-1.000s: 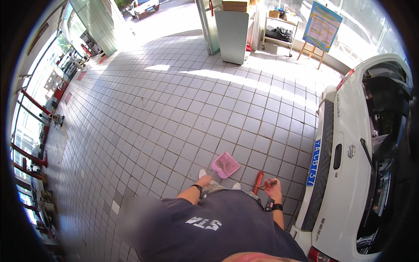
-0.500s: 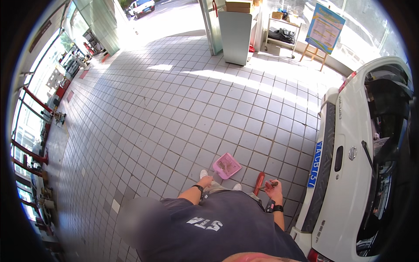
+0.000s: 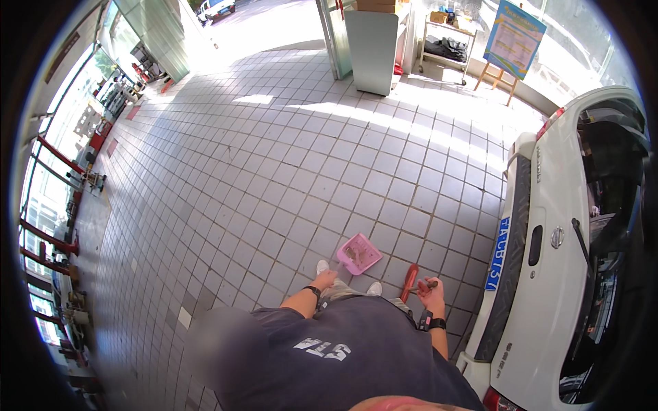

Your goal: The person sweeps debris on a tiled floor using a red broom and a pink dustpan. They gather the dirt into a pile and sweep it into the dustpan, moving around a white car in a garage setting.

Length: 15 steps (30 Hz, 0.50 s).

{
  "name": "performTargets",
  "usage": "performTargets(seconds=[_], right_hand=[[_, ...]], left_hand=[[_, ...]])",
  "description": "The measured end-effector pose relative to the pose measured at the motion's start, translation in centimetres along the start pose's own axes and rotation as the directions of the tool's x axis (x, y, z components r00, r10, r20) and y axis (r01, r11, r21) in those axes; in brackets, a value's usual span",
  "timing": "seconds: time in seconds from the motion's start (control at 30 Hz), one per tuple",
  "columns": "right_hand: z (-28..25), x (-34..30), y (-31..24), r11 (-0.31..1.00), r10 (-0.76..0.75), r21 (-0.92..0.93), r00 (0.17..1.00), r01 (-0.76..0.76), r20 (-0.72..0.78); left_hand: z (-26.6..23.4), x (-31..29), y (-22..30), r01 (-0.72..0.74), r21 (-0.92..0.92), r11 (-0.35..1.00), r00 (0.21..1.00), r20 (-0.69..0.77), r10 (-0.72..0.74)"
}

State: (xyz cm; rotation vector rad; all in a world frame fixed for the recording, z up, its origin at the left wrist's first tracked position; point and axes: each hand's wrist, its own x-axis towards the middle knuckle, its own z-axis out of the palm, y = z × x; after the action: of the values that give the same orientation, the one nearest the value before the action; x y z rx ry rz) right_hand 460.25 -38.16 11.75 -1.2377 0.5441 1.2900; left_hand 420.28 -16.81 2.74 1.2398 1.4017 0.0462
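My left hand (image 3: 325, 279) is closed at the handle end of a pink dustpan (image 3: 371, 261), whose handle is mostly foreshortened from above. The dustpan is just ahead of my white shoes, with brownish-grey debris in it. To the right, my right hand (image 3: 432, 296) is closed round the dark end of a broom handle. The broom's red head (image 3: 410, 279) is low beside my right foot, to the right of the dustpan and apart from it. My fingers hide part of the handle.
A white vehicle (image 3: 548, 288) stands close on my right, its rear bumper facing me. Ahead are a grey counter (image 3: 373, 58), a wheeled cart (image 3: 447, 48) and a poster on an easel (image 3: 514, 41). Light square tiles (image 3: 274, 178) cover the floor. Workshop equipment lines the far left.
The dustpan and both shoes sit slightly higher in the view, and the background has shifted a little. Both hands keep their hold; the broom head has moved slightly upward in view.
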Motion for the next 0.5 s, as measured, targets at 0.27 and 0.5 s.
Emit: performTargets(seconds=[0.27, 0.5], right_hand=[[0.8, -0.9, -0.4, 1.0, -0.01, 0.011, 1.0, 0.01, -0.021], [-0.4, 0.2, -0.2, 1.0, -0.017, 0.003, 1.0, 0.017, 0.014]], left_hand=[[0.0, 0.6, -0.7, 0.017, 0.02, 1.0, 1.0, 0.009, -0.017], [0.2, 0.9, -1.0, 0.021, -0.028, 0.999, 1.0, -0.019, -0.022]])
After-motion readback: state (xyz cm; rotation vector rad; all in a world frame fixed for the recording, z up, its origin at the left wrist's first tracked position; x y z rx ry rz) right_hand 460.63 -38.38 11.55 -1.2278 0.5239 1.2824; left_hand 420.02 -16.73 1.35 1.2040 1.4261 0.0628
